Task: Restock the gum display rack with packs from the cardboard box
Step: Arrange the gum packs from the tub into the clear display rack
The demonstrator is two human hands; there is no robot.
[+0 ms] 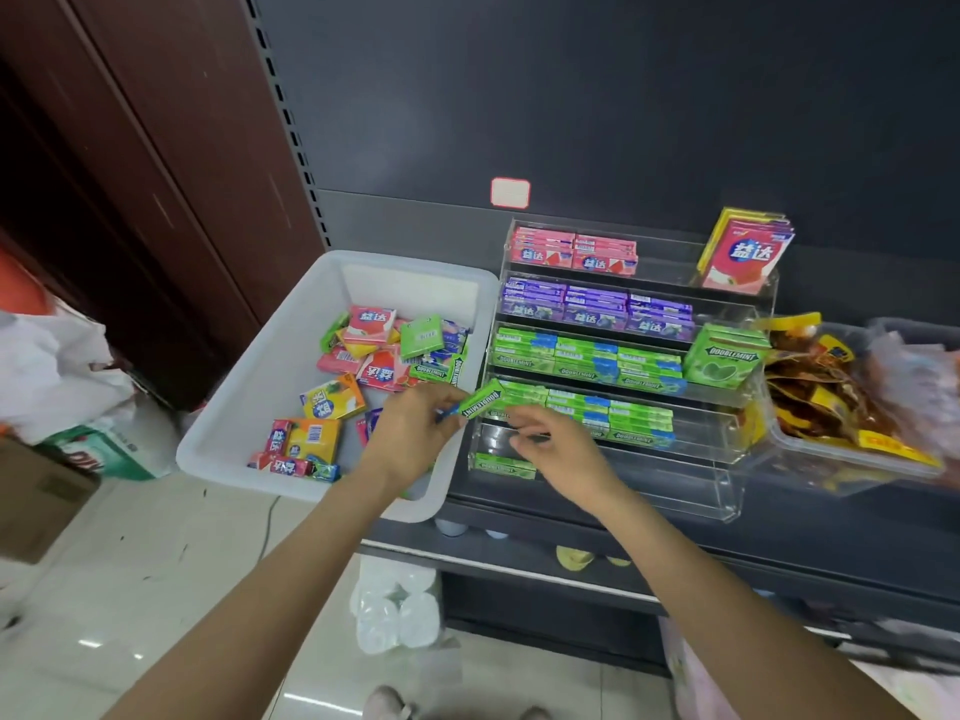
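A clear acrylic display rack (727,491) stands on the dark shelf, with tiers of pink, purple and green gum. Left of it a white plastic bin (234,407) holds several loose gum packs (374,345). My left hand (410,433) reaches over the bin's right rim and pinches a green Doublemint pack (482,399), which tilts in front of the rack's left edge. Just below that pack my right hand (556,449) hovers with loosely curled fingers over the lower tier. It appears to hold nothing. One green pack (501,467) lies in the bottom tier.
A clear tub of yellow and red snack bags (841,407) stands right of the rack. A Doublemint carton (727,358) and a stack of pink pouches (743,257) sit on the rack's right side. A cardboard box (36,491) and bags lie on the floor at the left.
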